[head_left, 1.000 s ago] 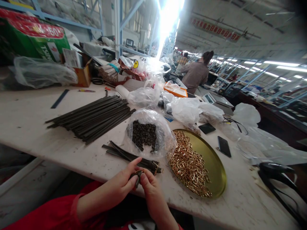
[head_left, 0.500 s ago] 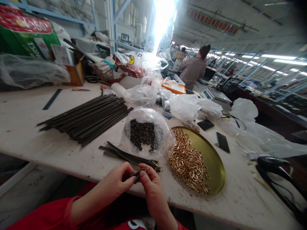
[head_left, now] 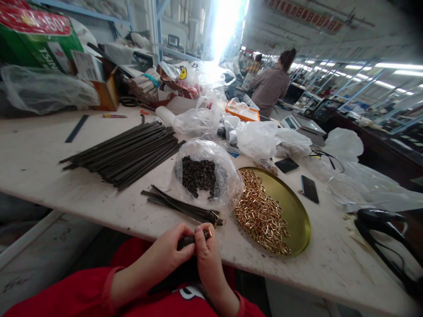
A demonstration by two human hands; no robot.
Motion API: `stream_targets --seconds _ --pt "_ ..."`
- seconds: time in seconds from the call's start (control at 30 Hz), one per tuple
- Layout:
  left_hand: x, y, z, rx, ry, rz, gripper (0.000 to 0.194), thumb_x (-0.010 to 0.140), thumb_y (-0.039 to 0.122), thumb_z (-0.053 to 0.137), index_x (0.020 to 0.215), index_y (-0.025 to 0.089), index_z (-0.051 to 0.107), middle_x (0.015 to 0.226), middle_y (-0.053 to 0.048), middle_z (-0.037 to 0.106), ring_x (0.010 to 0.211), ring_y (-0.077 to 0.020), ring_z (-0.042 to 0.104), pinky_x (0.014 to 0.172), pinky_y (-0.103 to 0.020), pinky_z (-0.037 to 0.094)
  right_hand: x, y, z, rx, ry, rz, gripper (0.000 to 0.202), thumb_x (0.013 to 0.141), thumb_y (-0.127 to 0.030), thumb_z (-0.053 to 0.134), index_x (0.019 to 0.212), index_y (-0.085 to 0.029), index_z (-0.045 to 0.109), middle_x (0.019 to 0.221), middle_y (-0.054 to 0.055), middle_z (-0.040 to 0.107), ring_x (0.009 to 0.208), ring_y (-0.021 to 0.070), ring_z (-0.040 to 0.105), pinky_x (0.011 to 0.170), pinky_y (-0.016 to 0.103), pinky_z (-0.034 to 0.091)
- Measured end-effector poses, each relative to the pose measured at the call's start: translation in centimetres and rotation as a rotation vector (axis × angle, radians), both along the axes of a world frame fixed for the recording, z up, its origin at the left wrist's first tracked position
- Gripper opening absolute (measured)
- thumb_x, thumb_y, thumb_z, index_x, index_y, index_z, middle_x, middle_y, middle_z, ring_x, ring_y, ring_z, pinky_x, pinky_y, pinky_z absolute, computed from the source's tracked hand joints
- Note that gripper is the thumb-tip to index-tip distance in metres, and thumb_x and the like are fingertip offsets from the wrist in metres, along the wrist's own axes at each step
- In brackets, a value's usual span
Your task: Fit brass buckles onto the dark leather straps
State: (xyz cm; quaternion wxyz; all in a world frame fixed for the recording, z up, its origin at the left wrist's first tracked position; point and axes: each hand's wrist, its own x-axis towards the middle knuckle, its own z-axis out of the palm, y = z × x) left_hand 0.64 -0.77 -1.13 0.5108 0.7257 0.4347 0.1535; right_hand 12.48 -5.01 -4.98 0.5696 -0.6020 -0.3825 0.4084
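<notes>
Left of round golden metal tray (head_left: 295, 215): left hand (head_left: 171, 247) and right hand (head_left: 207, 253) grasp dark flat strip (head_left: 186, 241) with gold metal buckle (head_left: 208, 233).
On tray: piled shiny gold rectangular loops (head_left: 259, 215).

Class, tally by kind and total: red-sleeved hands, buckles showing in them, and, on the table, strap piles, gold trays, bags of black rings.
Hands: 2
Buckle: 1
Strap piles: 2
Gold tray: 1
Ring bag: 1
Total: 7

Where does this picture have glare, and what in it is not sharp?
Head view: a blown-out light at top centre; head view: bright glints on the gold-coloured buckles; head view: the distant red banner looks slanted and soft.
</notes>
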Motion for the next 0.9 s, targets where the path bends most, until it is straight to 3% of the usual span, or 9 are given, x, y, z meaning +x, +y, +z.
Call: stream_targets --seconds 0.1,0.2,0.37,0.53,0.6,0.73,0.9 --pt "0.0 -0.5 -0.3 0.203 0.134 -0.038 0.018 0.081 0.029 0.043 0.085 0.017 0.056 0.083 -0.006 0.064 0.078 -0.0209 0.059 0.073 -0.031 0.043 -0.4 -0.2 0.1 -0.021 0.116 0.014 0.034 0.081 -0.055 0.044 0.073 -0.022 0.043 0.065 -0.004 0.041 0.059 0.0118 0.042 0.056 0.024 0.039" --pt "-0.1 -0.9 -0.2 0.227 0.115 -0.067 0.018 0.082 0.026 0.042 0.085 0.018 0.057 0.084 -0.005 0.065 0.079 -0.0195 0.059 0.074 -0.029 0.044 -0.2 -0.7 0.1 -0.036 0.206 0.098 0.036 0.078 -0.057 0.047 0.071 -0.021 0.042 0.058 -0.007 0.036 0.05 0.0093 0.035 0.047 0.022 0.032" --pt "-0.4 -0.7 0.8 0.014 -0.056 -0.064 0.019 0.082 0.031 0.043 0.081 0.018 0.057 0.077 0.0 0.065 0.074 -0.0166 0.058 0.069 -0.025 0.045 0.7 -1.5 0.2 0.004 0.217 0.181 0.032 0.078 -0.052 0.052 0.072 -0.022 0.042 0.052 -0.009 0.035 0.045 0.0081 0.031 0.042 0.02 0.026" --pt "-1.4 -0.2 1.6 -0.313 -0.109 -0.063 0.031 0.07 0.032 0.056 0.095 0.014 0.059 0.081 -0.001 0.064 0.069 -0.0154 0.056 0.063 -0.025 0.045 1.1 -1.6 -0.4 -0.049 0.221 0.17 0.028 0.081 -0.048 0.048 0.075 -0.022 0.04 0.048 -0.01 0.033 0.041 0.0077 0.028 0.04 0.02 0.022" --pt "-1.7 -0.2 1.4 -0.413 -0.14 -0.012 0.029 0.067 0.031 0.057 0.09 0.013 0.059 0.075 0.0 0.062 0.063 -0.0132 0.054 0.061 -0.024 0.044 1.1 -1.7 -0.5 -0.051 0.157 0.175 0.025 0.081 -0.045 0.047 0.075 -0.022 0.041 0.051 -0.009 0.035 0.044 0.0082 0.031 0.043 0.021 0.025" --pt "-1.9 -0.6 0.7 -0.365 -0.146 0.022 0.023 0.067 0.028 0.059 0.083 0.012 0.062 0.071 0.002 0.061 0.062 -0.0123 0.053 0.06 -0.023 0.043 1.2 -2.2 0.0 0.016 -0.14 0.176 0.014 0.081 -0.032 0.049 0.074 -0.02 0.045 0.063 -0.005 0.043 0.058 0.0107 0.041 0.054 0.023 0.033" --pt "-2.1 -0.8 -0.2 -0.392 -0.123 -0.013 0.025 0.069 0.03 0.059 0.086 0.012 0.063 0.073 0.0 0.064 0.061 -0.0124 0.053 0.056 -0.023 0.041 2.1 -2.9 0.8 -0.022 -0.353 0.355 0.008 0.082 -0.026 0.046 0.077 -0.02 0.045 0.064 -0.004 0.044 0.058 0.0116 0.04 0.053 0.023 0.029"
